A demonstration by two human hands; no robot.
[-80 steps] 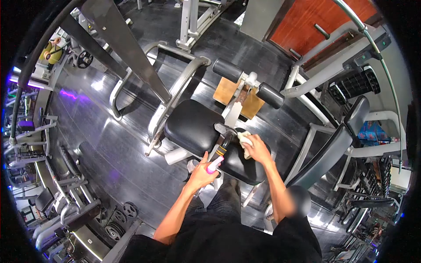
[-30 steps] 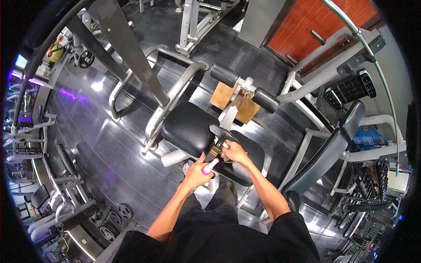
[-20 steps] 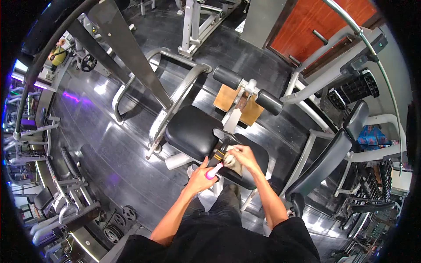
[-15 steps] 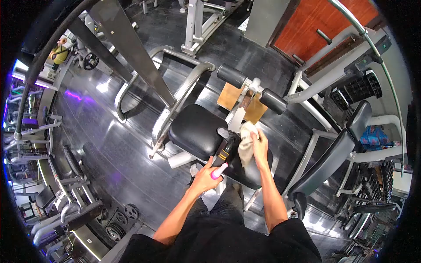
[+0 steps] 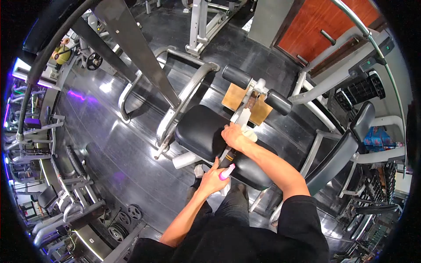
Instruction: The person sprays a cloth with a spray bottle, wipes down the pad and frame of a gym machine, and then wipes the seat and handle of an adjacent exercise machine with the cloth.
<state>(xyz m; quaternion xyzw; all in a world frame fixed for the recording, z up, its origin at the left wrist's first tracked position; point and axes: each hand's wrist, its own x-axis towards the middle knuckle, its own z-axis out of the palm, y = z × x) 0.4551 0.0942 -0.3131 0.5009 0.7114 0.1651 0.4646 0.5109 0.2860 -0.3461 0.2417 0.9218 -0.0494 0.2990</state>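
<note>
My left hand (image 5: 211, 181) is closed around a spray bottle (image 5: 227, 172) with a white and pink head, just below the bench. Reaching across the bench, my right hand (image 5: 234, 136) bends its fingers over the middle bar, beside the black seat pad (image 5: 197, 127). A cream cloth (image 5: 250, 134) shows partly under that hand; the rest of it is hidden. A dark handle with yellow bands (image 5: 229, 155) runs between the seat pad and a second black pad (image 5: 258, 175).
Black foam rollers (image 5: 279, 101) sit at the bench's far end above a wooden board (image 5: 232, 97). Grey metal frames (image 5: 164, 125) stand on the left. A padded machine (image 5: 335, 155) is close on the right. Weight plates (image 5: 117, 231) lie lower left.
My right hand has moved left with the cloth, from above the second pad to the middle bar by the seat pad. The view has shifted slightly; my left hand keeps the bottle.
</note>
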